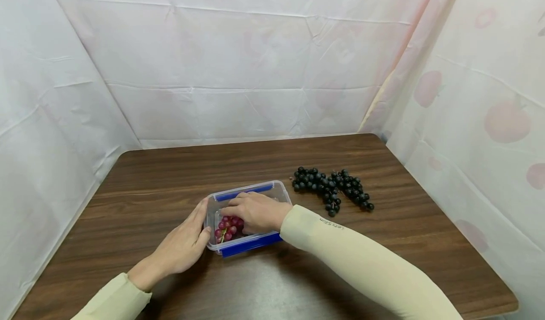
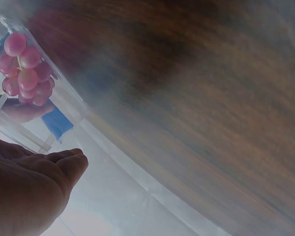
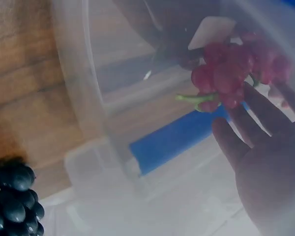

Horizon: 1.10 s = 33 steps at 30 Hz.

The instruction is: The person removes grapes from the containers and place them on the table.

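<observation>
A clear plastic container [image 1: 283, 193] with blue side clips stands in the middle of the table. Inside it, toward its left end, lies a bunch of red grapes [image 1: 227, 229] with a green stem. My right hand [image 1: 257, 211] reaches into the container from the right. In the right wrist view its fingers [image 3: 246, 120] look fairly straight, with the tips at the red grapes [image 3: 223, 73]. Against the container's left wall rests my left hand [image 1: 183, 242], fingers extended. Seen from the left wrist, the red grapes [image 2: 27, 69] show through the clear wall.
Bunches of black grapes [image 1: 317, 183] lie on the brown wooden table [image 1: 170, 173], to the right of the container and behind my right forearm. White sheeting [image 1: 251, 64] hangs around the back and sides of the table.
</observation>
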Tool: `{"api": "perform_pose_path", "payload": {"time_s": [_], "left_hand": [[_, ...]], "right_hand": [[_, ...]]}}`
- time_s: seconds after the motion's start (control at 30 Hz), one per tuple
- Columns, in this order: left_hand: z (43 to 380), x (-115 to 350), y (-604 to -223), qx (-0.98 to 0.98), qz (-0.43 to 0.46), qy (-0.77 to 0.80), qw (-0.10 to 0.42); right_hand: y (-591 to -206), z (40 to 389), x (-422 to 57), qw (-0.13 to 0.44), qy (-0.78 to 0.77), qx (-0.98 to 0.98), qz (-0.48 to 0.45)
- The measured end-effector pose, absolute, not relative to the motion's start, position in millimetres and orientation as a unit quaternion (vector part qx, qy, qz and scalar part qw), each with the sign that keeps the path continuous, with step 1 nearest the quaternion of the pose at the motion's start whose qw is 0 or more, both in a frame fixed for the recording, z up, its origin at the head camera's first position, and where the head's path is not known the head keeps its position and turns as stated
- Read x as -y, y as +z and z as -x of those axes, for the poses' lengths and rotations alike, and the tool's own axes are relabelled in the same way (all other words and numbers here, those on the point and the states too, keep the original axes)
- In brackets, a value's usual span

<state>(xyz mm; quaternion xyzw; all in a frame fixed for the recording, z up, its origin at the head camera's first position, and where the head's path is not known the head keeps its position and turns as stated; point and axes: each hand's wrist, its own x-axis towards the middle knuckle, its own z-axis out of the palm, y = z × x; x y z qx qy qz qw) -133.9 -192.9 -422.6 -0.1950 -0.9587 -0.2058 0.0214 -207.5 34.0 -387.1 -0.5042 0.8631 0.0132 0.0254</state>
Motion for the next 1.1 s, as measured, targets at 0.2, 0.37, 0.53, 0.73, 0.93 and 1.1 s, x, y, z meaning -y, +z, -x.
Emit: {"api": "perform_pose_path", "payload": {"time_s": [0.2,0.37,0.53,0.73,0.93,1.1], "left_hand": [[134.3,193.5,-422.8,0.959,0.197,-0.202,0.021],[134.4,193.5,-422.7,0.959,0.199,-0.201,0.023],[134.4,193.3,-422.0,0.959,0.199,-0.201,0.025],[133.2,192.4,-420.1,0.957,0.204,-0.206,0.03],[132.8,192.5,-419.1,0.958,0.201,-0.203,0.031],[132.9,192.9,-419.4,0.958,0.2,-0.202,0.03]], "right_hand": [[-389.0,207.9,-33.2,0.037,0.02,-0.865,0.499],[-387.4,207.4,-33.8,0.055,0.026,-0.873,0.483],[-389.8,209.7,-33.9,0.061,0.032,-0.872,0.485],[-393.2,212.3,-34.9,0.07,0.029,-0.864,0.499],[-391.8,213.1,-36.1,0.078,0.029,-0.863,0.498],[-389.8,213.5,-37.2,0.086,0.023,-0.862,0.499]]}}
